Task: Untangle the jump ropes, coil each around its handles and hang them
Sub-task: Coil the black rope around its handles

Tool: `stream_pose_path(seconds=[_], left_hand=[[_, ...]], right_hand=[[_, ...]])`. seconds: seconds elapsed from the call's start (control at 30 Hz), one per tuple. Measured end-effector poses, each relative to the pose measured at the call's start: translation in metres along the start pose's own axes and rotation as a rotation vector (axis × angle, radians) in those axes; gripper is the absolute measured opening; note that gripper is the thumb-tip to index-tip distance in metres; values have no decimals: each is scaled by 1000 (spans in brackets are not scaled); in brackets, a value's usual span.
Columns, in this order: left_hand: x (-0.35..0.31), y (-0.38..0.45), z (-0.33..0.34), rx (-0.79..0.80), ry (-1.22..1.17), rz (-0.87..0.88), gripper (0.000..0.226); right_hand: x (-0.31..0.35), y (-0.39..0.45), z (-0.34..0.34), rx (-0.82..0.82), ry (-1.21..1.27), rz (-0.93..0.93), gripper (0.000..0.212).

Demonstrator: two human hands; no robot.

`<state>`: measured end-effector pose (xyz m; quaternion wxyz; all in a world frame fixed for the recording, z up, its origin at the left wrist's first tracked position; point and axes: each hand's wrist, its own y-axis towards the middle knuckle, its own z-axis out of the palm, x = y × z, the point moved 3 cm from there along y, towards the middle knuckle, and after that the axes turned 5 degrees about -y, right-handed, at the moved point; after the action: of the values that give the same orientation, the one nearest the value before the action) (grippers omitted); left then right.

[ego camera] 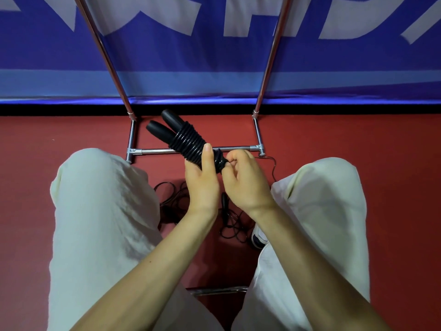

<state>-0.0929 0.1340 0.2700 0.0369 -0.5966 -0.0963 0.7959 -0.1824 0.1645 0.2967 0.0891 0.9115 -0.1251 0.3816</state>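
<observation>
The left hand [202, 177] grips the coiled jump rope [188, 142] by the lower end of its two black handles [164, 126], thumb laid along the coils. The right hand [243, 175] pinches the rope's loose end at the bottom of the coil. Below the coil, a tangled rope [229, 220] lies on the red floor [71, 132] between the knees. Behind the coil stands a metal rack [195, 150].

Just in front of the metal rack [195, 150], the left hand [202, 177] holds the coiled jump rope [188, 142]; the right hand [245, 177] pinches its end.
</observation>
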Motion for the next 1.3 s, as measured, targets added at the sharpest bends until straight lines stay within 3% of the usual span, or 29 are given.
stream_pose_path(seconds=[0.1,0.2,0.37,0.5,0.67,0.77,0.9,1.07,1.13,1.3], left_hand=[[7,0,-1,3,-83,-113,52],[10,0,-1,6,-135,-184,65],[7,1,6,54,-224,-330,43],[0,3,2,86,-104,-214,64],[-2,1,1,105,-44,-133,43],[-5,-2,4,119,-98,-203,26],[-9,-3,4,138,-168,-269,27],[-17,-2,0,201,114,-73,24],[-20,-2,0,215,177,-7,25],[-21,-6,5,260,14,-164,28]], right_hand=[[0,2,-4,98,-42,-49,5],[-2,0,-3,167,73,11,7],[-1,-6,-6,98,335,45,11],[-8,-4,-4,23,419,99,15],[-6,-6,-8,22,449,96,22],[-3,-9,-10,19,459,81,9],[-3,-11,-10,40,451,69,8],[-8,-8,-15,31,246,10,7],[-10,-7,-16,0,278,14,7],[-8,-10,-18,-21,526,30,10]])
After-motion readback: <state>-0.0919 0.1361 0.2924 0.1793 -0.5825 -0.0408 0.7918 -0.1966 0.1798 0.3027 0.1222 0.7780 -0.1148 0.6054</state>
